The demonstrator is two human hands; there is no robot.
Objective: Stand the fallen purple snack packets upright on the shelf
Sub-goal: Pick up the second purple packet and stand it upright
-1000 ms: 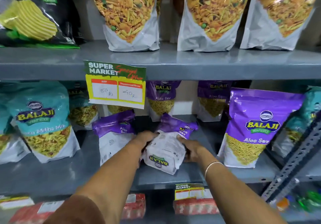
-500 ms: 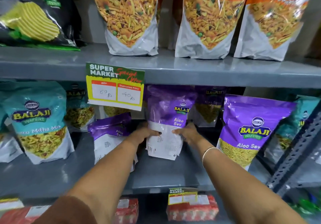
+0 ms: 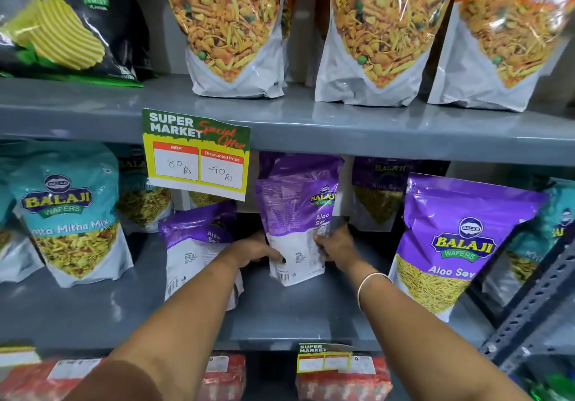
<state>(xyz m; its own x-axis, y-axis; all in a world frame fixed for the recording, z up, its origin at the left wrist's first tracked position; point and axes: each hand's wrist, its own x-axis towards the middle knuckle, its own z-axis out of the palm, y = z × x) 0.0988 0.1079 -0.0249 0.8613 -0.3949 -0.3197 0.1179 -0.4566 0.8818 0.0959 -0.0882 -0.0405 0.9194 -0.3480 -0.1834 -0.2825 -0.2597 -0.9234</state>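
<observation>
A purple Aloo Sev packet stands upright on the grey middle shelf, its back side turned toward me. My left hand grips its lower left edge and my right hand grips its lower right edge. To its left a second purple packet leans back with its white printed back showing, partly behind my left forearm. A large purple Aloo Sev packet stands upright at the right. Further purple packets stand at the back of the shelf.
Teal Mitha Mix packets stand at the left and at the far right. A price card hangs from the upper shelf edge, which carries orange Tikha Mitha Mix packets. A perforated metal upright crosses at the right. Red packets lie below.
The packet lay tilted in both hands a second ago. It has been raised upright and set back on the shelf, and my view has moved closer.
</observation>
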